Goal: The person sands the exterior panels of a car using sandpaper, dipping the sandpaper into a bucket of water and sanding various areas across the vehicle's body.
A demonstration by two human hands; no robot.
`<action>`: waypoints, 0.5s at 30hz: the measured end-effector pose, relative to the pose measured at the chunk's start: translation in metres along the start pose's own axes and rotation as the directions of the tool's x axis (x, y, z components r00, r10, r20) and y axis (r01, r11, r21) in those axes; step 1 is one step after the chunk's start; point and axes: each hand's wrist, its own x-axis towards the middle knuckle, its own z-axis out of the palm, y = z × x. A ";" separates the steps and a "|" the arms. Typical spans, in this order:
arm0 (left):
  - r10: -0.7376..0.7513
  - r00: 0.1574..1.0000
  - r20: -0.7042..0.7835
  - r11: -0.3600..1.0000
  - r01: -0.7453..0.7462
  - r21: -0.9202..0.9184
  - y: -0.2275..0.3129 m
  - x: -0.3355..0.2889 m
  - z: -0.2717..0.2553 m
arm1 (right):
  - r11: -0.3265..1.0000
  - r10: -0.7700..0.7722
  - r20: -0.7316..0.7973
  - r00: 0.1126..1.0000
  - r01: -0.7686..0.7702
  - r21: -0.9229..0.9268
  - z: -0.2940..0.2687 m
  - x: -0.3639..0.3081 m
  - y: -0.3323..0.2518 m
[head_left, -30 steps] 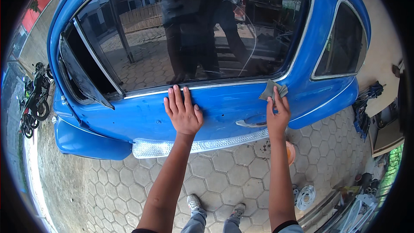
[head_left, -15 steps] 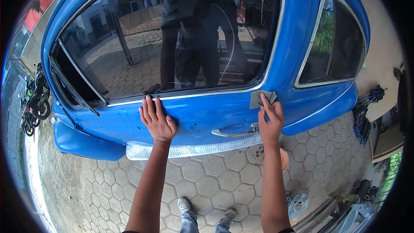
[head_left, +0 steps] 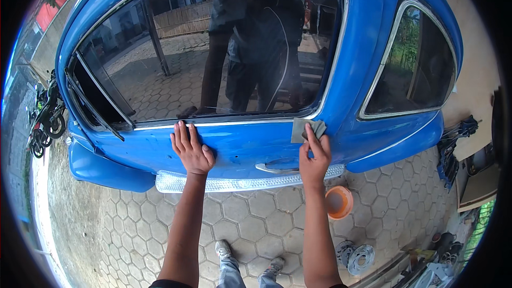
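Two hands on a blue car door (head_left: 240,146), one pressing a grey sanding sheet (head_left: 305,129)

The left hand (head_left: 192,149) lies flat on the panel below the window, fingers together; the right hand (head_left: 314,154) pins the sheet against the door at 3 o'clock from it, above the chrome handle (head_left: 277,166). An orange bowl (head_left: 339,201) sits on the paving at 5 o'clock

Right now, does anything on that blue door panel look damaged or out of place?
Nothing is clearly wrong. The left hand lies flat on the blue car door, and the right hand presses a grey sheet against it just under the window trim. A few small dark specks mark the paint above the door handle.
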 end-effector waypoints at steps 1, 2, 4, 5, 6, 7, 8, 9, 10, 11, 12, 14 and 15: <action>-0.002 1.000 -0.004 1.000 0.002 0.000 0.000 0.001 0.000 | 1.000 0.007 0.004 1.000 -0.007 0.004 -0.005 0.002 0.000; -0.003 1.000 -0.007 1.000 0.003 0.002 -0.001 0.000 -0.001 | 0.999 0.005 -0.003 1.000 -0.005 -0.034 -0.007 0.004 -0.001; -0.004 1.000 0.001 1.000 0.004 0.003 -0.002 -0.002 -0.001 | 0.997 0.002 -0.009 1.000 -0.003 -0.072 0.000 0.001 -0.002; -0.005 1.000 0.000 1.000 0.005 -0.002 0.001 -0.003 0.000 | 0.997 -0.006 -0.008 1.000 0.005 -0.077 0.015 -0.006 -0.006; -0.006 1.000 -0.005 1.000 0.006 -0.011 0.005 -0.002 0.004 | 0.996 -0.017 -0.011 1.000 0.016 -0.085 0.028 -0.011 -0.011; -0.004 1.000 -0.002 1.000 0.004 -0.013 0.006 -0.002 0.004 | 0.995 -0.054 -0.002 0.999 0.054 -0.082 0.038 -0.016 -0.016; -0.005 1.000 -0.005 1.000 0.005 -0.017 0.007 -0.003 0.005 | 0.994 -0.028 0.018 0.999 0.029 -0.106 0.041 -0.021 -0.020; -0.003 1.000 -0.010 1.000 0.003 -0.015 0.005 -0.002 0.004 | 0.998 -0.005 0.047 0.999 0.008 -0.066 0.041 -0.022 -0.019; 0.001 1.000 -0.008 1.000 -0.001 -0.014 0.003 -0.002 0.003 | 1.000 0.015 0.077 0.997 -0.013 -0.027 0.039 -0.022 -0.018; 0.003 1.000 -0.012 1.000 -0.003 -0.006 0.000 -0.002 0.002 | 1.000 -0.009 0.120 0.993 0.008 0.002 0.033 -0.019 -0.015; 0.005 1.000 -0.012 1.000 -0.005 0.003 -0.005 -0.003 0.000 | 0.999 -0.031 0.164 0.986 0.026 0.032 0.025 -0.017 -0.014; -0.007 1.000 -0.011 1.000 0.007 -0.005 -0.005 -0.005 0.001 | 0.997 -0.060 0.106 0.993 0.064 -0.036 0.001 -0.013 0.006; -0.001 1.000 -0.012 1.000 0.001 -0.006 -0.006 -0.004 -0.001 | 0.994 -0.073 0.066 0.995 0.078 -0.081 -0.012 -0.013 0.018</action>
